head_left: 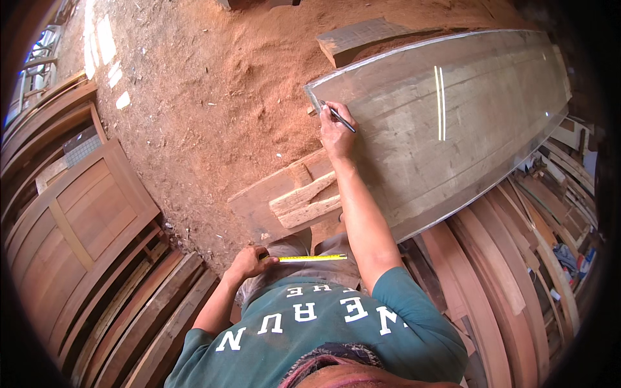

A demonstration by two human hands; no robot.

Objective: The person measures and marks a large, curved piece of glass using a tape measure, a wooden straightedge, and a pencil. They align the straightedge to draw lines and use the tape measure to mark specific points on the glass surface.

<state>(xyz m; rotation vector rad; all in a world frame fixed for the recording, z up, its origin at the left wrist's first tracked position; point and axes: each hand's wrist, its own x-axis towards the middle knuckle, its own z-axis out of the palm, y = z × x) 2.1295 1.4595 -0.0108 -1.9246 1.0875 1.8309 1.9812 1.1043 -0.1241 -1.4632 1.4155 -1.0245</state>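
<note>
My right hand point(337, 136) is closed around a dark pen point(343, 119) at the near-left end of a long, grey-brown flat panel point(414, 165) with a pale edge. The pen slants, its lower end close to the panel's left edge; whether it touches the surface I cannot tell. My left hand point(248, 264), low by my lap, is closed on a tape measure whose yellow blade point(310, 258) sticks out to the right across my thighs. The case of the tape is mostly hidden in my fingers.
Rough wooden offcuts point(304, 202) lie left of the panel, and a timber block point(359, 40) sits beyond it. A panelled wooden door point(97, 207) and stacked boards point(155, 313) fill the left side. Curved planks point(475, 258) lean at the right. Sawdust point(213, 97) covers the floor.
</note>
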